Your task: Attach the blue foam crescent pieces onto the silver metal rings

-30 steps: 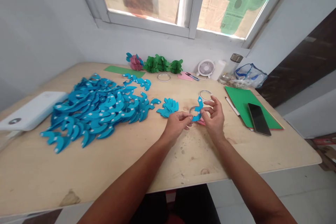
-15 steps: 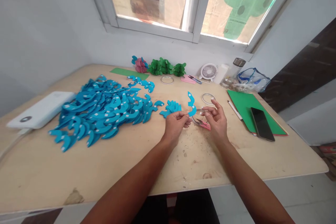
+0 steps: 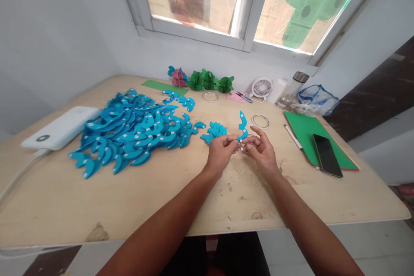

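My left hand (image 3: 220, 153) pinches the lower part of a wavy blue paper strip (image 3: 243, 126) dotted with small white squares; the strip stands up from the fingers. At its lower end, the thumb and a finger of my right hand (image 3: 263, 153) close on the edge, while the index finger is raised. Whether a small white piece is also between those right fingertips is too small to tell. Just left of my hands lies a small stack of blue paper strips (image 3: 214, 131). A large heap of similar blue strips (image 3: 139, 129) covers the left part of the table.
A white power bank (image 3: 61, 127) with a cable lies left. Honeycomb paper pieces (image 3: 207, 80), a small fan (image 3: 261, 89), a bottle (image 3: 296, 84) and metal rings (image 3: 260, 121) are farther back. A phone (image 3: 327, 155) rests on green paper (image 3: 302, 127) at right.
My right hand has come in toward my left hand, and its fingertips now meet the lower end of the blue strip. The view has shifted slightly.
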